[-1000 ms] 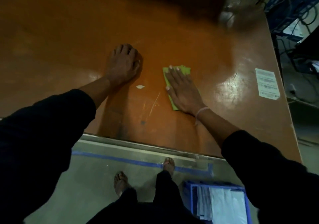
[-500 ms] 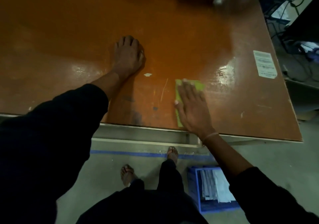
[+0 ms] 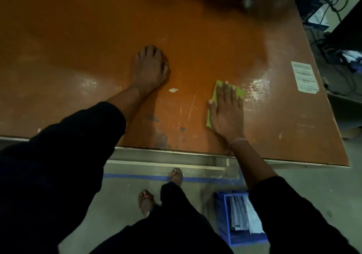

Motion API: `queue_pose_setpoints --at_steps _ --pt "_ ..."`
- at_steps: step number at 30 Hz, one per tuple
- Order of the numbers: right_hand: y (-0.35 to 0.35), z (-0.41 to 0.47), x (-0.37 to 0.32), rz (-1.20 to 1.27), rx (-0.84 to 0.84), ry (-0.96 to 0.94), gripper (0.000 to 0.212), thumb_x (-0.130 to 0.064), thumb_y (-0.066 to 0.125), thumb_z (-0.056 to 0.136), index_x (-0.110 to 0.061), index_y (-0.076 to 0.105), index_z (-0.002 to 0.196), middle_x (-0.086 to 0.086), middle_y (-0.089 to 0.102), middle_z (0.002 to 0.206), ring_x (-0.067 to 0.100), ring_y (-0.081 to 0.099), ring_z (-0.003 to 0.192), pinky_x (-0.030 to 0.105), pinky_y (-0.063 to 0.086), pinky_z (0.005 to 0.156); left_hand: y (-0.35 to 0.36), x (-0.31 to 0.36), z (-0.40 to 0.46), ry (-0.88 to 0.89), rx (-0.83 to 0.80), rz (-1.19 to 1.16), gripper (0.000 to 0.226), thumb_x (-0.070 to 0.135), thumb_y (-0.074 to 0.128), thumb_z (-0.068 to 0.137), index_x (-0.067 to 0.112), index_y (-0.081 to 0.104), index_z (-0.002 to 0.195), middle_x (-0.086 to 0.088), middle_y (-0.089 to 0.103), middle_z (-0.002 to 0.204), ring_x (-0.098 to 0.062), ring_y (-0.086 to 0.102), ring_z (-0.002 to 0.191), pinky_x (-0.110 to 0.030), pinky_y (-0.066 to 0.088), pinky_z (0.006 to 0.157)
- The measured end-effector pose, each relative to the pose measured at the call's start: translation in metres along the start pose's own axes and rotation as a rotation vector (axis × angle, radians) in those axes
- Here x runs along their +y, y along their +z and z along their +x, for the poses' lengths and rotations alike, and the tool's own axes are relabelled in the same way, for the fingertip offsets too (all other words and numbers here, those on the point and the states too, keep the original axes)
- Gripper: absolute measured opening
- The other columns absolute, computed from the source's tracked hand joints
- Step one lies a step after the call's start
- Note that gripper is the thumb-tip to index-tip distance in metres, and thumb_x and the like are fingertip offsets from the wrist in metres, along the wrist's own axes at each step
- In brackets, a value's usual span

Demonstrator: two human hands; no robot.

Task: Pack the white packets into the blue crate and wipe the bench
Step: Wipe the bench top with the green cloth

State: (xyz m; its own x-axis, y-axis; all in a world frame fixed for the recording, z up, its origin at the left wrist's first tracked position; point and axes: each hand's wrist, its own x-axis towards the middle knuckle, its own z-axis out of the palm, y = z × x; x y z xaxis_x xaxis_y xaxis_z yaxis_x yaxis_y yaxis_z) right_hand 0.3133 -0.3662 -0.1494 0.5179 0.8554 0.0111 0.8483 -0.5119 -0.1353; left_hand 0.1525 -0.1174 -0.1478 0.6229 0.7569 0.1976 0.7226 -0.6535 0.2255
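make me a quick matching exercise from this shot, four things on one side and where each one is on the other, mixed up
Things:
1. green cloth
2. white packets
3. white label
4. left hand

Places:
A. in the blue crate on the floor
B. stuck near the bench's right edge
C. under the flat right hand
D. resting on bare bench, fingers curled

Pairs: 1-C, 2-A, 3-B, 4-D

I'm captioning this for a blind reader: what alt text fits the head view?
A person's right hand presses a green cloth flat on an orange bench, while the left hand rests on the bench with curled fingers. On the floor below, a blue crate holds white packets.
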Motion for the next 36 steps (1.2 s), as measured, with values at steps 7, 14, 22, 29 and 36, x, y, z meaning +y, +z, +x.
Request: queue_pose_setpoints --at_steps 7,14,22,29,36 --pt "0.0 0.067 -0.016 -0.051 -0.077 -0.423 0.061 -0.049 0.017 0.107 -0.025 0.002 0.161 -0.001 -0.003 0.169 0.022 -0.003 0.156 0.051 0.01 0.124 -0.004 -0.037 0.015 0.082 -0.02 -0.013 0.044 0.044 0.043 0.099 0.012 0.051 0.129 -0.017 0.048 0.136 -0.037 0.044 0.124 -0.051 0.041 0.098" --pt "0.004 0.131 -0.053 -0.029 -0.081 -0.335 0.064 -0.053 0.011 0.105 -0.023 0.003 0.161 0.001 -0.004 0.169 0.024 -0.003 0.156 0.05 0.003 0.125 -0.013 -0.075 0.046 -0.032 0.001 0.011 0.044 0.04 0.046 0.103 0.007 0.052 0.132 -0.022 0.046 0.139 -0.042 0.042 0.127 -0.055 0.037 0.102" --pt "0.009 0.21 -0.045 -0.009 -0.055 -0.075 0.067 -0.055 0.008 0.103 -0.021 0.005 0.161 0.002 -0.003 0.169 0.027 -0.003 0.156 0.052 0.005 0.125 -0.007 -0.093 0.06 -0.073 0.052 0.026 0.042 0.041 0.045 0.102 0.007 0.055 0.126 -0.02 0.05 0.136 -0.041 0.046 0.12 -0.052 0.04 0.095" --pt "0.002 0.265 -0.04 0.075 -0.059 -0.393 0.054 -0.04 0.015 0.109 -0.028 0.013 0.161 -0.003 0.006 0.169 0.019 0.002 0.156 0.043 0.005 0.126 -0.003 -0.093 0.063 -0.089 0.064 0.051 0.044 0.045 0.042 0.1 0.011 0.056 0.125 -0.017 0.052 0.133 -0.038 0.048 0.118 -0.049 0.04 0.093" --pt "0.007 0.328 -0.068 -0.008 -0.089 -0.452 0.056 -0.038 0.017 0.107 -0.025 0.011 0.161 0.0 0.002 0.169 0.023 0.0 0.156 0.044 0.005 0.125 0.0 -0.095 0.066 -0.074 0.082 0.046 0.043 0.044 0.044 0.1 0.011 0.056 0.124 -0.013 0.051 0.133 -0.036 0.046 0.118 -0.049 0.041 0.094"
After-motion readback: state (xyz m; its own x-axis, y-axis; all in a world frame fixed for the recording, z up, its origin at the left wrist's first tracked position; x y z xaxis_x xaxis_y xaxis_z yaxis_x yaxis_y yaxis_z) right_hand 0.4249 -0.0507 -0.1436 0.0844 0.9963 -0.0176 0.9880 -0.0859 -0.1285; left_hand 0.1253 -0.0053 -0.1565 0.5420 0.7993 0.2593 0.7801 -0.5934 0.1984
